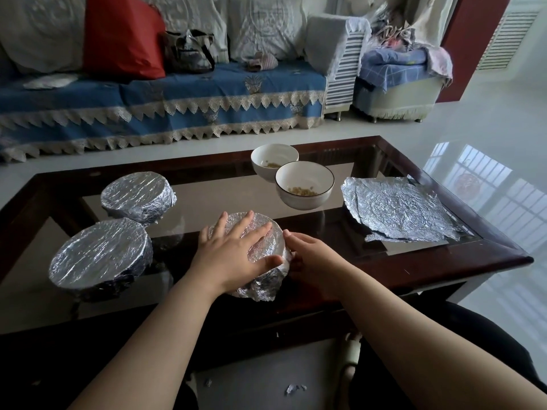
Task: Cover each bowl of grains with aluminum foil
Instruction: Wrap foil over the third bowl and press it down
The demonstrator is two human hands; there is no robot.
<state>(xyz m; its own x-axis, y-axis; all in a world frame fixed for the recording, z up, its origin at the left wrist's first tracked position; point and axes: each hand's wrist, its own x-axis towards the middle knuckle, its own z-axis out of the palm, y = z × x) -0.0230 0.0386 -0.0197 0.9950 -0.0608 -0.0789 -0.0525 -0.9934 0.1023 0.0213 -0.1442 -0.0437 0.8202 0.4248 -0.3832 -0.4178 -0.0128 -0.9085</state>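
A foil-covered bowl stands at the near middle of the glass table. My left hand lies flat on its top with the fingers spread. My right hand cups its right side, fingers curled against the foil. Two more bowls wrapped in foil stand to the left, one near and one farther back. Two open white bowls holding a few grains stand behind, the nearer and the farther. Loose crinkled foil sheets lie flat on the right.
The table has a dark wooden frame around the glass top. A sofa with a blue cover, a red cushion and a bag stands beyond the table. Small foil scraps lie on the floor near my legs.
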